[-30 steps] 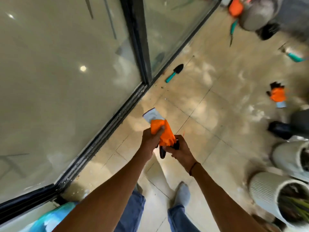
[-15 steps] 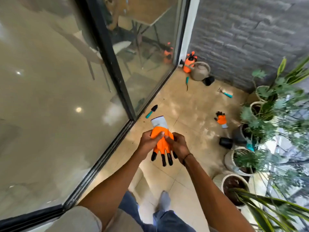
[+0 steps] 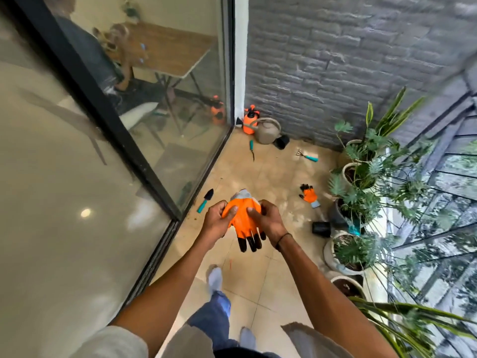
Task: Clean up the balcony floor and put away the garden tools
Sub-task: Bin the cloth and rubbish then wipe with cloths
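At the centre of the head view, the left hand (image 3: 215, 223) and right hand (image 3: 268, 220) both grip an orange gardening glove (image 3: 244, 223), fingers curled round its sides, its black fingertips hanging down. On the tiled floor (image 3: 258, 280) lie a second orange glove (image 3: 309, 195) right of centre, a teal-handled trowel (image 3: 205, 200) beside the glass door (image 3: 165, 140), and a hand rake (image 3: 307, 155) near the upper-centre brick wall (image 3: 335, 60).

Two orange gloves: one held (image 3: 242, 223), one on the floor (image 3: 309, 195). Three teal-handled hand tools on the tiles: a trowel (image 3: 205, 200), a narrow tool (image 3: 251, 148) and a small rake (image 3: 307, 156). One orange sprayer (image 3: 249, 123), one watering can (image 3: 268, 130), two black pots lying loose (image 3: 281, 142) (image 3: 321, 229).
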